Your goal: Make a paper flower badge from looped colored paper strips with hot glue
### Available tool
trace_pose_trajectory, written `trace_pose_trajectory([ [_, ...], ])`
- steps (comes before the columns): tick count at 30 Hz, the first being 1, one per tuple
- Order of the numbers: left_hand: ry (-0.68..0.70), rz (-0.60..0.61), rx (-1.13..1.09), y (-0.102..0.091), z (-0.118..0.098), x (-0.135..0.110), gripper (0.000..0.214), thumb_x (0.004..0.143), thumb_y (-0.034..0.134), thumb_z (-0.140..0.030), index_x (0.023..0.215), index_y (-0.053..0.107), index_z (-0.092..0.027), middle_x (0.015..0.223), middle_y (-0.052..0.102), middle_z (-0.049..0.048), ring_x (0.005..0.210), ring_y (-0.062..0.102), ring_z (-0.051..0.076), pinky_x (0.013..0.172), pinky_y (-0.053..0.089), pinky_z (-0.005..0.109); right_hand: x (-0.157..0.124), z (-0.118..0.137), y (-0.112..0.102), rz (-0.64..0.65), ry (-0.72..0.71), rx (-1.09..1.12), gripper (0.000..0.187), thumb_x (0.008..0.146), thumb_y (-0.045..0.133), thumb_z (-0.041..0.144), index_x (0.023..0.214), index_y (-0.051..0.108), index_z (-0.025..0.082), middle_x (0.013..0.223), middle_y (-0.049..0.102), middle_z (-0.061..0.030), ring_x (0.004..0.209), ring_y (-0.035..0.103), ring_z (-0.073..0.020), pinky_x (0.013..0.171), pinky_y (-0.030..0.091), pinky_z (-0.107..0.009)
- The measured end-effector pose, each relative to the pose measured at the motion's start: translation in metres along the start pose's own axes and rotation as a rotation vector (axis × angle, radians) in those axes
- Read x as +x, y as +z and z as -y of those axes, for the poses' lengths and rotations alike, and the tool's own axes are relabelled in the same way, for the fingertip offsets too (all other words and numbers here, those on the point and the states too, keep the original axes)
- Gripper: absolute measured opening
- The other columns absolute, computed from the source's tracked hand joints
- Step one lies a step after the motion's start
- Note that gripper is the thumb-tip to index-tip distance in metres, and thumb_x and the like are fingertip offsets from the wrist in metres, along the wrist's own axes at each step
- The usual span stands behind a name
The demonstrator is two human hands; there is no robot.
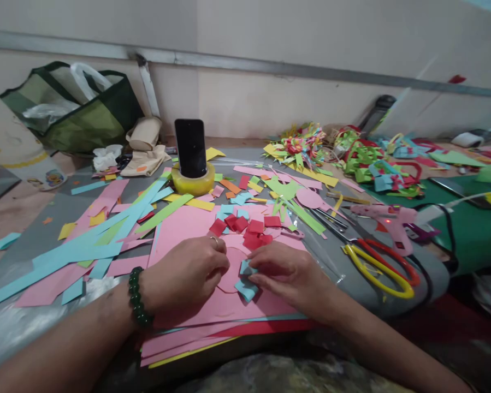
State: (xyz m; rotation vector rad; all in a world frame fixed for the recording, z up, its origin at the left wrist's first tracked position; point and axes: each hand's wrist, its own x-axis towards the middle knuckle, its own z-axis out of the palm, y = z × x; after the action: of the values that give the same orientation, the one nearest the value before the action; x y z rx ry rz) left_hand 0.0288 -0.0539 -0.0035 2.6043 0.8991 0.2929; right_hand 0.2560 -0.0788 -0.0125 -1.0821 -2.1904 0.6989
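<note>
My left hand [188, 271], with a ring and a dark green bead bracelet, rests curled on a pink paper disc [231, 271] and pins its left edge. My right hand [288, 273] lies beside it with fingers pressed together on small light-blue paper squares [246, 287] at the disc's right edge. The disc sits on a stack of pink paper sheets [196, 226]. Several red paper squares [249, 226] lie in an arc just beyond the disc.
A black phone [190, 147] stands in a yellow tape roll [193, 184]. Long blue, green and pink paper strips [85, 245] cover the left. Yellow and red scissors [382, 265] and a pink glue gun [388, 218] lie right. A green bag [73, 106] stands back left.
</note>
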Motion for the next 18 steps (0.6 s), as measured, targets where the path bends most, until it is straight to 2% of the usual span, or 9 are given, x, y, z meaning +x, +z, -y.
trace_pose_trajectory([
  [7, -0.003, 0.011, -0.029, 0.0006, 0.003, 0.0014, 0.022, 0.078, 0.045, -0.004, 0.063, 0.056, -0.017, 0.078, 0.059, 0.0018, 0.074, 0.055, 0.014, 0.071, 0.044, 0.026, -0.0002, 0.0017, -0.002, 0.044, -0.101, -0.064, 0.012, 0.084, 0.064, 0.015, 0.094, 0.068, 0.02, 0.091, 0.07, -0.0044, 0.087, 0.063, -0.0151, 0.078, 0.052, -0.028],
  [18, -0.031, 0.025, -0.017, 0.0004, 0.0001, 0.0, 0.022, 0.079, 0.046, -0.004, 0.065, 0.056, -0.017, 0.081, 0.059, 0.0021, 0.075, 0.055, 0.014, 0.071, 0.043, 0.026, -0.0017, 0.0011, -0.0006, 0.108, -0.105, -0.11, 0.006, 0.087, 0.061, 0.017, 0.089, 0.067, 0.018, 0.089, 0.069, -0.0049, 0.085, 0.06, -0.0155, 0.076, 0.051, -0.028],
])
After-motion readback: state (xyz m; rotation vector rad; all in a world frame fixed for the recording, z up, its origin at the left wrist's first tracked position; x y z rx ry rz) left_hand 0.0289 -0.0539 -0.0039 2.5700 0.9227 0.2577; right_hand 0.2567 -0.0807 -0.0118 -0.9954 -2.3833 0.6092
